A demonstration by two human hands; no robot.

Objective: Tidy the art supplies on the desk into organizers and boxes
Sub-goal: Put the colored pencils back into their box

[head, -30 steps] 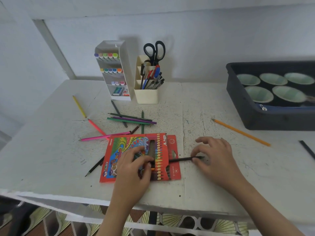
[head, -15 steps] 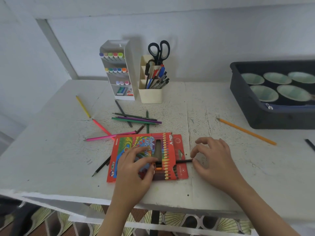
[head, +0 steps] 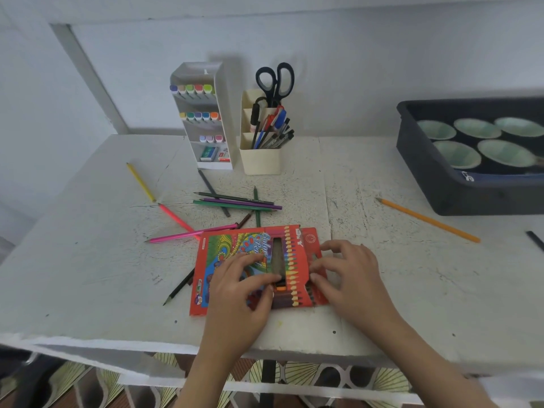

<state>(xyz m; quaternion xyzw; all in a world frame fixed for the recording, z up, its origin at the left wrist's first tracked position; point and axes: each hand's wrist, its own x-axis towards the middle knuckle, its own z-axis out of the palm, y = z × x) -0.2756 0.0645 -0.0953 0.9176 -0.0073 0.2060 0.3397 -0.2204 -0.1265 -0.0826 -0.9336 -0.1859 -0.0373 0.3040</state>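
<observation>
A red colour pencil box (head: 232,245) lies flat near the desk's front edge, its flap open to the right. My left hand (head: 238,298) holds the box down, thumb and forefinger pinching at its window. My right hand (head: 353,281) is at the open right end, fingertips pinched where the black pencil went in; the pencil itself is hidden. Loose pencils lie behind and left of the box: a pink one (head: 191,234), a yellow one (head: 140,181), a green and purple cluster (head: 235,203), and a black one (head: 178,290) partly under the box. An orange pencil (head: 428,220) lies to the right.
A white marker organizer (head: 206,119) and a cream pen holder (head: 260,160) with black scissors (head: 275,79) stand at the back by the wall. A dark tub (head: 441,178) of pale green bowls fills the back right. A dark stick (head: 535,240) lies at the right edge.
My right hand has moved left, sliding the black pencil into the box until it no longer shows. My left hand has stayed on the box.
</observation>
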